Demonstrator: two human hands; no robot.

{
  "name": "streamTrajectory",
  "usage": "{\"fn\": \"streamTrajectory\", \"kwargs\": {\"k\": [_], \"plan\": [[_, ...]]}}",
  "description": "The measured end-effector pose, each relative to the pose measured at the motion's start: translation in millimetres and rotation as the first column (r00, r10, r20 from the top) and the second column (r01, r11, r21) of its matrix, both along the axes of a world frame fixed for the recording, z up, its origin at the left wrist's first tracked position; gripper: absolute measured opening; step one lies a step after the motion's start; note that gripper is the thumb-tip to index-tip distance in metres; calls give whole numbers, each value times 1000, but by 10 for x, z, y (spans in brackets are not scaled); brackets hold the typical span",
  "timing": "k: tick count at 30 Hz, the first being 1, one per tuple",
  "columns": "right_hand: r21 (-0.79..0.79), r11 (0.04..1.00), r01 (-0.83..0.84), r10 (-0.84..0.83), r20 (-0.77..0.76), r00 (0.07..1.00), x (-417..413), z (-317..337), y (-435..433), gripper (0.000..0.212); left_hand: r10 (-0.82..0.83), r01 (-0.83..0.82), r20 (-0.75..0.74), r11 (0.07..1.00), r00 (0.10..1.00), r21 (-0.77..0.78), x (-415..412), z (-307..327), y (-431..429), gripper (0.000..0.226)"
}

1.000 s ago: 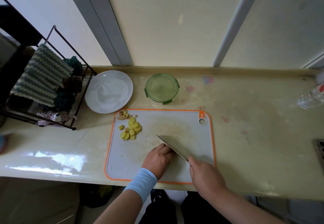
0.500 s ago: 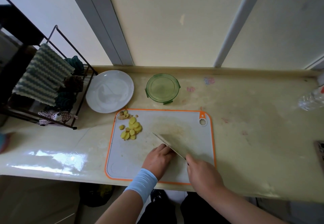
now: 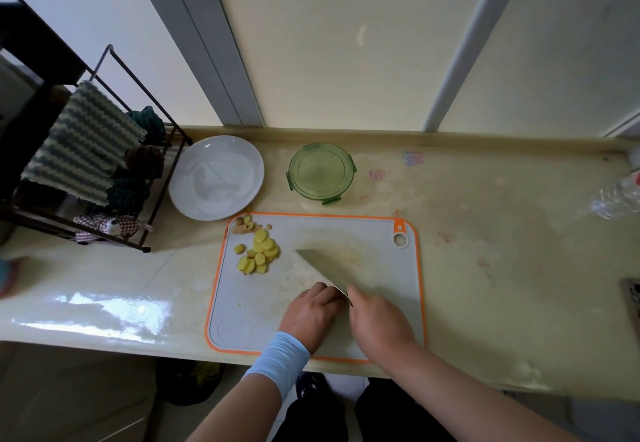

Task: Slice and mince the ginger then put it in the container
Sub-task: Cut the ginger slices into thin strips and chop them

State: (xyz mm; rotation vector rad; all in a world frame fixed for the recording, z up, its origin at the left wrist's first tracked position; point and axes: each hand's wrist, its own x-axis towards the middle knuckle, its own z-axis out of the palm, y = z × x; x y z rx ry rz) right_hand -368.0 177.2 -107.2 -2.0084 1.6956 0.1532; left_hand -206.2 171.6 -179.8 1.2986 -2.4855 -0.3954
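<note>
**Far left, nine o'clock.** A black wire rack (image 3: 114,178) stands on the pale glossy surface (image 3: 502,268), with a green-and-white striped cloth (image 3: 83,151) draped over it.

**Eleven o'clock of the board.** A round white plate (image 3: 216,178) lies just beside the board's corner.

**Board.** A white rectangular cutting board with an orange rim (image 3: 381,234) lies at the near edge of the surface. At its ten o'clock is a heap of yellow ginger slices (image 3: 259,254), with brownish ginger trimmings (image 3: 242,226) in the corner beyond them.

**Twelve o'clock of the board.** A round green translucent container (image 3: 322,173) sits well apart from the slices. No ginger shows in it.

**Hands, six o'clock of the board.**
- The left hand (image 3: 311,313), with a pale blue cuff (image 3: 280,355) at the wrist, rests knuckles-up with the fingers curled down against the blade's flank. Whether it grips a ginger piece cannot be told, because the hand hides the spot.
- The right hand (image 3: 377,324) is clamped round the handle of a broad steel knife (image 3: 325,265), whose tip points toward ten o'clock.

**Far right, three o'clock.** A clear plastic bottle (image 3: 616,196) lies at the frame edge.

**Assessment.** Slicing appears to be the step in hand. Mincing and transfer to the container are not yet done. The next move likely calls for short, level cuts with the left fingertips tucked clear of the edge, after which the slices are gathered under the blade.
</note>
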Motion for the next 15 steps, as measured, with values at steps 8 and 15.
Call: {"fn": "streamTrajectory", "kwargs": {"k": [8,15], "plan": [[35,999,25,-24,-14,1000,-408,17,339,23,-8,8,20,1000,1000,-6,4,-35,1,32],[11,999,-50,51,-45,998,-12,-26,-30,22,8,-8,1,1000,1000,-6,-11,11,11,24]]}}
